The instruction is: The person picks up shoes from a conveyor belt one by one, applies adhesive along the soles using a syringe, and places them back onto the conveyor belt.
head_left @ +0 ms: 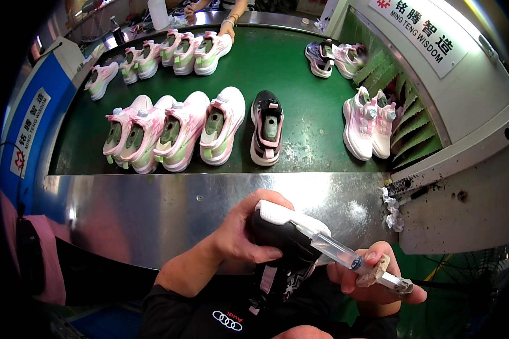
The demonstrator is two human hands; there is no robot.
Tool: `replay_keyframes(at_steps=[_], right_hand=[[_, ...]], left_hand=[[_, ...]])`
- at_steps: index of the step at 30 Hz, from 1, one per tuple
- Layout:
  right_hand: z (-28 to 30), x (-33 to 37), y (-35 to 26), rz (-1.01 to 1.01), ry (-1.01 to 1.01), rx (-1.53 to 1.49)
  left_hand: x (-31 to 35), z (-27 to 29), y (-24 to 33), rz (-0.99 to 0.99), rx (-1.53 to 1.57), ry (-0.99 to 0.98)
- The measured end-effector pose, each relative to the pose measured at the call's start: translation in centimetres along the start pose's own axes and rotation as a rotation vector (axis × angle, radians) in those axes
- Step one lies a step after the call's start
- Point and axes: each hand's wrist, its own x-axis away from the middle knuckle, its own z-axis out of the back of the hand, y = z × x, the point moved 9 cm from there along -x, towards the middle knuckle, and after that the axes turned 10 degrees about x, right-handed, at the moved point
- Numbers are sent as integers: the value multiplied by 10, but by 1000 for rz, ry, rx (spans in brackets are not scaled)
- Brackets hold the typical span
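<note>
Clear syringe (pixel 335 250) | diagonal, pointing up-left | right grip (pixel 373 274) curled round it | left grip (pixel 247 230) clasping shoe (pixel 283 237)

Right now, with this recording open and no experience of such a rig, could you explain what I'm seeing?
There is no robot here, just a person's bare hands. The single picture comes from a wide fisheye camera on that person's head, looking down, so straight edges bend near the rim.

The left hand holds a black shoe with a white sole. The right hand holds a clear syringe, its tip at the sole's edge.

Beyond a metal ledge, a green surface carries pink-and-white shoes and a few dark ones. At the right stands a grey housing with green flaps. At the far side, a co-worker's hand touches a shoe.
</note>
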Motion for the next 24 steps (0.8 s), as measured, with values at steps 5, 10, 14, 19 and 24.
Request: replay_keyframes(at_steps=[5,10,14,19,24], right_hand=[[-5,4,-3,79,-113,-74],[-2,5,-5,84,-88,-43],[1,7,-5,101,-101,-59],[9,14,2,116,-71,-59],[20,20,11,73,61,56]], left_hand=[[0,2,0,13,-46,2],[-1,3,1,3,-32,25],[-1,11,3,-5,-81,135],[0,20,-1,31,-56,164],[5,33,-6,82,109,257]])
